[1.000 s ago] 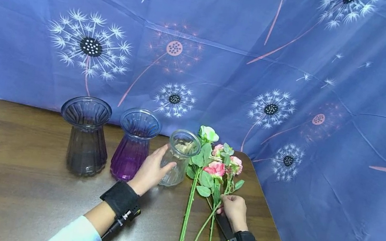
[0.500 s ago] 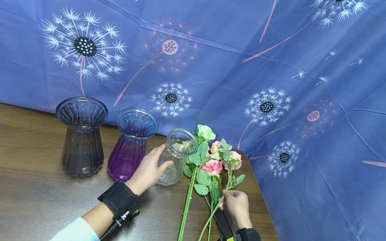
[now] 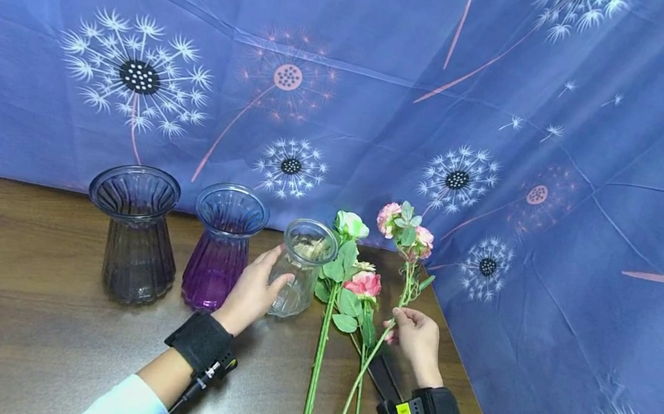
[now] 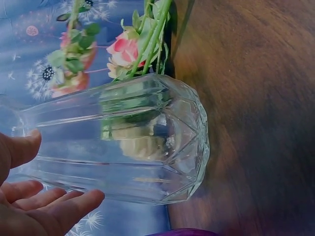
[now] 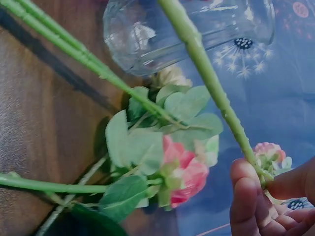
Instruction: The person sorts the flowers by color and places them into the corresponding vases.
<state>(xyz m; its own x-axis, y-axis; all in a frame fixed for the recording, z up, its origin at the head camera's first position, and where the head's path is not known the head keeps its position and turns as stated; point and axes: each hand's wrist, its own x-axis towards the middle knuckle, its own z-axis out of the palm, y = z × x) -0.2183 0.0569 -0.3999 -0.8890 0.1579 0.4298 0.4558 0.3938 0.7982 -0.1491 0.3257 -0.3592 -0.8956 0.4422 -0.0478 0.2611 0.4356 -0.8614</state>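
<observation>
My right hand (image 3: pixel 418 341) pinches the green stem of a pink artificial flower (image 3: pixel 407 234) between thumb and fingertips. Its blooms now stand above the other flowers. In the right wrist view that stem (image 5: pixel 211 78) runs down to the pinching fingertips (image 5: pixel 243 172). My left hand (image 3: pixel 251 291) lies against the side of a clear glass vase (image 3: pixel 294 293), thumb in front and fingers along its left. The left wrist view shows these fingers (image 4: pixel 74 209) fairly straight beside the glass; whether they all touch it I cannot tell.
Left of the clear vase stand a purple vase (image 3: pixel 215 268) and a dark grey vase (image 3: pixel 139 258). A white-green flower (image 3: pixel 351 225) and a deeper pink flower (image 3: pixel 363 284) lie on the wooden table (image 3: pixel 10 304). A blue dandelion-print cloth (image 3: pixel 381 122) hangs behind.
My right hand has risen slightly, lifting the pink flower's blooms up and away from the other flowers. The left hand stays at the clear vase. The head view has shifted slightly.
</observation>
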